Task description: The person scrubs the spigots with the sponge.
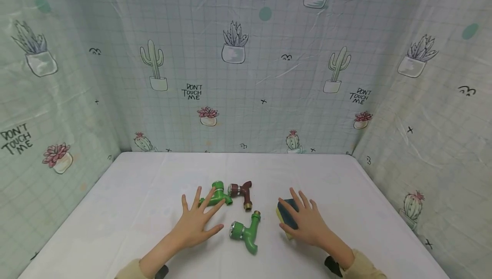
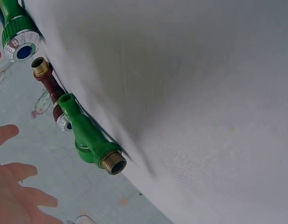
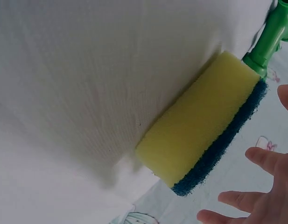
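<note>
My left hand (image 1: 194, 224) is held with fingers spread, nearest to a green faucet (image 1: 220, 194) that it partly overlaps in the head view. A brown faucet (image 1: 242, 193) with a brass threaded end lies just right of that one. Closer to me, a second green faucet (image 1: 249, 233) rests between my two hands. On the right, my right hand (image 1: 307, 223) spreads its fingers over a sponge (image 1: 286, 215). The right wrist view shows the sponge's yellow foam side (image 3: 195, 121) and dark blue scouring layer, with the fingers apart from it. Neither hand holds anything.
All the things lie on a white-covered table (image 1: 153, 185). Behind it and at both sides hangs a curtain (image 1: 246, 78) printed with cacti and potted plants. Dark bands (image 1: 332, 266) sit at the wrists.
</note>
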Available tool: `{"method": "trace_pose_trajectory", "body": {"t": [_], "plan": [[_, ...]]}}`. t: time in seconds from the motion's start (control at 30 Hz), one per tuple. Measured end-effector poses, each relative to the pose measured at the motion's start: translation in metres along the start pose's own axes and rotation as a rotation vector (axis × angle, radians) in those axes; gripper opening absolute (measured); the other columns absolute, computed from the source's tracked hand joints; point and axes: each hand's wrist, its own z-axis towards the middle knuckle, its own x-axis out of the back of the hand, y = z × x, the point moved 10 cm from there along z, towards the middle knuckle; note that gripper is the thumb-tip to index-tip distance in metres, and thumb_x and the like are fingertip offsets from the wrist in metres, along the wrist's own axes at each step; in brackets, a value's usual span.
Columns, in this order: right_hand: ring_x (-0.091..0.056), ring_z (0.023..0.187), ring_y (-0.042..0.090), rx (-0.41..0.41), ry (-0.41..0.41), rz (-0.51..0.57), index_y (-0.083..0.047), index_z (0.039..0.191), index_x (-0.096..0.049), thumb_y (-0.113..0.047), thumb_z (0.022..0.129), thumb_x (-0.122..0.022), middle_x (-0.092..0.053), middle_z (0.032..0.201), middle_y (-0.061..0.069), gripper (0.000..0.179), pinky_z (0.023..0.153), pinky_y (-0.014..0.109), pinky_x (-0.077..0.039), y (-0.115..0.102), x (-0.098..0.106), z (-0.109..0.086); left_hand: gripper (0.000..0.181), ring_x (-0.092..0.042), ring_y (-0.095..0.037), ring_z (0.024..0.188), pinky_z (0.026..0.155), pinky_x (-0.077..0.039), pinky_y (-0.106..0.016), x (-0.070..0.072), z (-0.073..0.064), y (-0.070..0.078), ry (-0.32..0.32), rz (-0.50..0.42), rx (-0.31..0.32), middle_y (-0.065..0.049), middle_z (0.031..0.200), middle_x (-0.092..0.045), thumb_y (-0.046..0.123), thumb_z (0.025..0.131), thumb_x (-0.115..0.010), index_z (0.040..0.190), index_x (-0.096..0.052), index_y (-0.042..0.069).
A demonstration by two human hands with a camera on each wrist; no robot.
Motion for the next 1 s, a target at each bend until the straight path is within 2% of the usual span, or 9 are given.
{"method": "trace_pose_trajectory", "body": {"t": [0.3,0.57,1.0], "plan": [[-0.043,0.113,0.038,-0.015,-0.089,-0.011,-0.024,0.135,-0.037,-0.056,0.081,-0.051,-0.037,0.137,0.017,0.064,0.082,0.055,-0.041,-0.002,-0.010,0.006,0.059,-0.015,-0.048,0.131,0.093,-0.010,-0.076,0.002,0.001,0.007,-0.027,-0.019,-0.031,-0.015,0.145,-0.026,0.055,0.082,-0.051,0.133,-0.041,0.026],[-0.048,0.098,0.038,-0.073,-0.151,-0.027,-0.026,0.134,-0.037,-0.057,0.079,-0.052,-0.040,0.133,0.018,0.065,0.073,0.049,-0.042,0.005,-0.022,0.008,0.054,-0.024,-0.045,0.130,0.096,-0.015,-0.073,0.004,0.005,0.025,-0.013,0.000,-0.138,-0.014,0.143,-0.030,0.050,0.084,-0.051,0.132,-0.043,0.026],[-0.048,0.094,0.037,-0.105,-0.191,0.023,-0.025,0.134,-0.036,-0.051,0.079,-0.056,-0.038,0.131,0.020,0.064,0.070,0.048,-0.047,0.006,-0.030,0.011,0.048,-0.034,-0.041,0.126,0.094,-0.022,-0.071,0.002,0.010,0.049,0.030,0.047,-0.278,-0.014,0.137,-0.040,0.046,0.084,-0.054,0.126,-0.050,0.022]]}}
